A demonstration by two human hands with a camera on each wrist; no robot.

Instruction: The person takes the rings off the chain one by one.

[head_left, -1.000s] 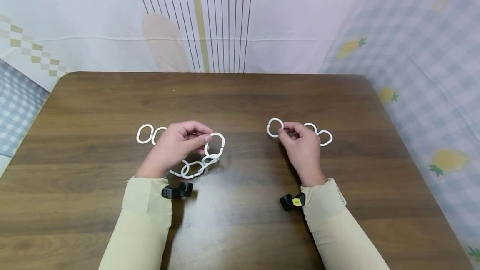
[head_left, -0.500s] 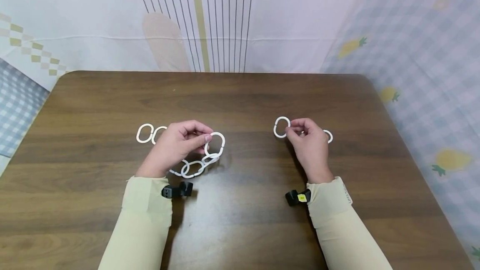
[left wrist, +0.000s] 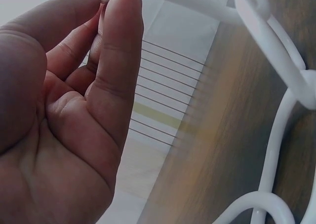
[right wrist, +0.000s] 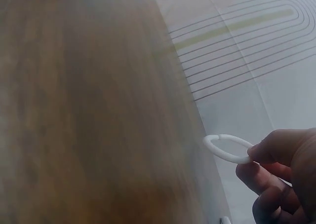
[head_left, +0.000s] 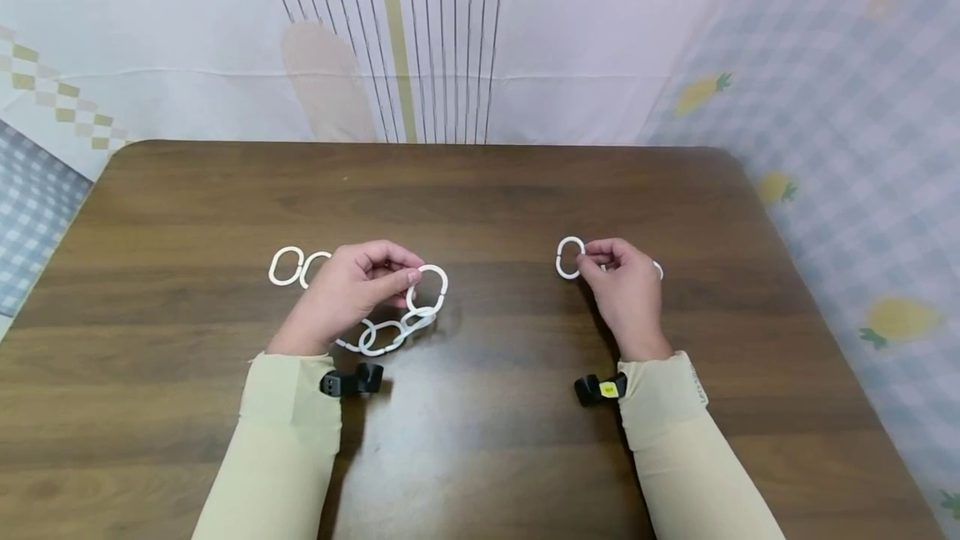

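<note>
In the head view my left hand (head_left: 341, 298) pinches a white oval plastic ring (head_left: 445, 283) between thumb and fingers. Linked below this ring, several similar rings form a chain (head_left: 386, 352) that trails behind the hand. My right hand (head_left: 628, 298) pinches a single white oval ring (head_left: 559, 258) by its side, apart from the chain. A small split shows in that ring (right wrist: 222, 156) in the right wrist view. In the left wrist view the chain links (left wrist: 269, 150) pass through one another; the pinched ring is cut off at the top.
Two white rings lie left of my left hand, an outer ring (head_left: 272, 267) and one partly covered ring (head_left: 304, 270). Behind my right hand the edge of another ring (head_left: 660, 270) peeks out. The brown wooden table (head_left: 480, 440) meets a patterned cloth (head_left: 570, 40) at the back.
My right hand has shifted rightward with its ring, which has turned more upright, and now covers more of the rings behind it. My left hand and its chain stay almost still.
</note>
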